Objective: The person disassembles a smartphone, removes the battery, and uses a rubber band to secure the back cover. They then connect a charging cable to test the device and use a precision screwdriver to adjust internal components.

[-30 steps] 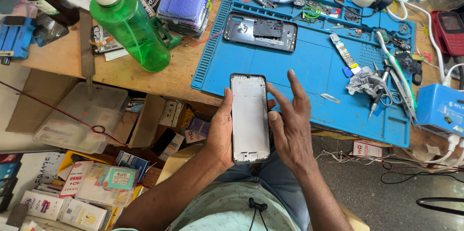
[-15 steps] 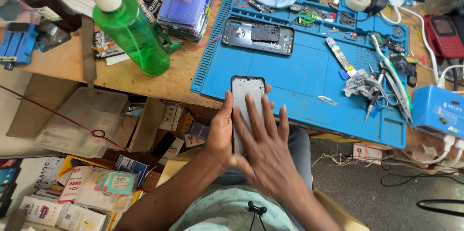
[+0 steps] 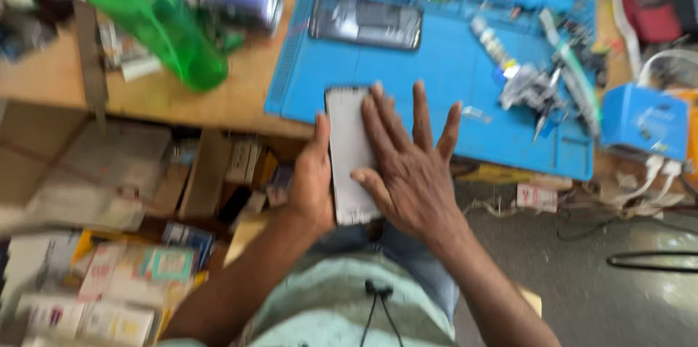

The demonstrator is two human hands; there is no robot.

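The left hand (image 3: 311, 183) cupped one pale phone screen (image 3: 347, 151) from its left edge, thumb up along the side. The right hand (image 3: 408, 165) lay flat across it, fingers spread wide, covering the screen's right half. The screen's long axis ran away from the person, its far end over the near edge of the blue mat (image 3: 443, 71). A second, dark phone (image 3: 366, 21) lay crosswise farther back. One green bottle (image 3: 163, 31) stood to the left, its top cut off. Motion blur smeared the small tools (image 3: 542, 93).
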